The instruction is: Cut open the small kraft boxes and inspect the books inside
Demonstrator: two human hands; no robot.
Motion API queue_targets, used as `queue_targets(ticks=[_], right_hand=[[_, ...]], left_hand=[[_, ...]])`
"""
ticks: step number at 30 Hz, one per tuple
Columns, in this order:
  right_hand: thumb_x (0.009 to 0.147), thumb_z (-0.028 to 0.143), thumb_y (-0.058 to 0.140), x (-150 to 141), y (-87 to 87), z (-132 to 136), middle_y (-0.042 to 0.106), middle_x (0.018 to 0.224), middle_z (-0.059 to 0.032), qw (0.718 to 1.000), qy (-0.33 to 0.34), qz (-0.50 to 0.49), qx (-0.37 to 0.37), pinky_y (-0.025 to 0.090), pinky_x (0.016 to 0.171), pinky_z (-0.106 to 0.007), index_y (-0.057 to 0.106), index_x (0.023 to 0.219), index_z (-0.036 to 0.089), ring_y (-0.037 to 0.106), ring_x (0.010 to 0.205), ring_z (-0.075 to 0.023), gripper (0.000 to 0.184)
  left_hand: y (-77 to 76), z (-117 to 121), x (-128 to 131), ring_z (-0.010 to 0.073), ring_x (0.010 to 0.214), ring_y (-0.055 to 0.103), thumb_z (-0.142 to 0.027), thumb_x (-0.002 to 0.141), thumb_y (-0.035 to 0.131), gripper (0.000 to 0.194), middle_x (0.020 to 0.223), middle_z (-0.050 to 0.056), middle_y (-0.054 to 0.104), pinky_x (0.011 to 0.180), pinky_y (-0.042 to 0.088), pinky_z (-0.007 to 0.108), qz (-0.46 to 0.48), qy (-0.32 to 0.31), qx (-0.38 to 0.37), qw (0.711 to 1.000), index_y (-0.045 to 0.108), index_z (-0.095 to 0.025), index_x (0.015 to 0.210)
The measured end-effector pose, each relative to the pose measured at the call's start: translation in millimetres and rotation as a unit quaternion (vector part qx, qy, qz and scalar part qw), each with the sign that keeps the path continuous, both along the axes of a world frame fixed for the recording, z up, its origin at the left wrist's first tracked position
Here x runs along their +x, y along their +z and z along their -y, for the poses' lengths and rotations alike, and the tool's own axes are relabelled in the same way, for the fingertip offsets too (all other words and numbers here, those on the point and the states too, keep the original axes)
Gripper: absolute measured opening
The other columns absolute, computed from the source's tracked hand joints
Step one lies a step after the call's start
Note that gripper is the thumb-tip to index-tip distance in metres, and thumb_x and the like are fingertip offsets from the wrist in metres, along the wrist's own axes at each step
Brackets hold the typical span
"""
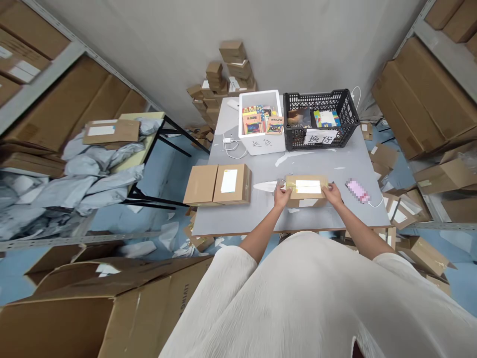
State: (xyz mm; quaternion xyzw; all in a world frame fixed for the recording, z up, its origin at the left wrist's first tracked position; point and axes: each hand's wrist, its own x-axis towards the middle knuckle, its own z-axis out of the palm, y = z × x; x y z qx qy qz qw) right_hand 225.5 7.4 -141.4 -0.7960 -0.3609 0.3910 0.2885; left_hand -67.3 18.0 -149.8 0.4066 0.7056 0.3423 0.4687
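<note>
A small cardboard box (307, 181) with a white label on its top lies at the front of the grey table (223, 219). My left hand (282, 195) grips its left end, and my right hand (333, 193) grips its right end, the fingers of both closed on the edges. A second white label shows on the side facing me. Just left of my left hand lies a knife (265, 186) with a broad pale blade; its handle end is partly hidden near that hand. A pink phone (357, 191), blurred out, rests to the right with a white cable.
Two cardboard boxes (218, 185) stand side by side at the table's left. Behind are a white foam bin (263, 144) of books and a black plastic crate (320, 140) with items. Grey mailing bags (100, 164) pile at left; a large open carton (141, 313) stands lower left.
</note>
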Motion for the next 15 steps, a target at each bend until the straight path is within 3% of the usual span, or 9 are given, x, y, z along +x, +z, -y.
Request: queue_targets(ticks=[5,11,15], right_hand=[[0.078,0.053,0.088,6,-14.0,14,0.08,0.1,-0.0065,0.999,0.001,-0.042,0.005,0.063,0.09,-0.038,0.075,0.114,0.021,0.076,0.092,-0.0258,0.049],[0.074,0.046,0.094,12,-12.1,5,0.081,0.095,-0.0066,0.997,0.002,-0.076,-0.012,0.063,0.087,-0.038,0.074,0.106,0.021,0.078,0.091,-0.0262,0.045],[0.075,0.05,0.091,8,-14.9,8,0.081,0.097,-0.0066,0.997,-0.003,-0.073,0.007,0.063,0.087,-0.037,0.074,0.109,0.021,0.077,0.09,-0.0254,0.047]], left_hand=[[-14.6,13,-4,0.0155,0.086,0.067,-0.03,0.087,0.09,0.048,0.089,-0.003,0.064,0.084,0.055,0.028,0.041,0.016,-0.001,0.999,0.066,-0.02,0.127],[-13.8,6,-3,0.015,0.08,0.067,-0.035,0.082,0.095,0.053,0.087,-0.002,0.066,0.08,0.058,0.029,0.044,0.016,0.001,0.999,0.069,-0.02,0.126],[-8.9,11,-1,0.0192,0.091,0.071,-0.038,0.087,0.089,0.047,0.095,0.001,0.07,0.088,0.059,0.034,0.005,-0.003,0.009,1.0,0.07,-0.021,0.127]])
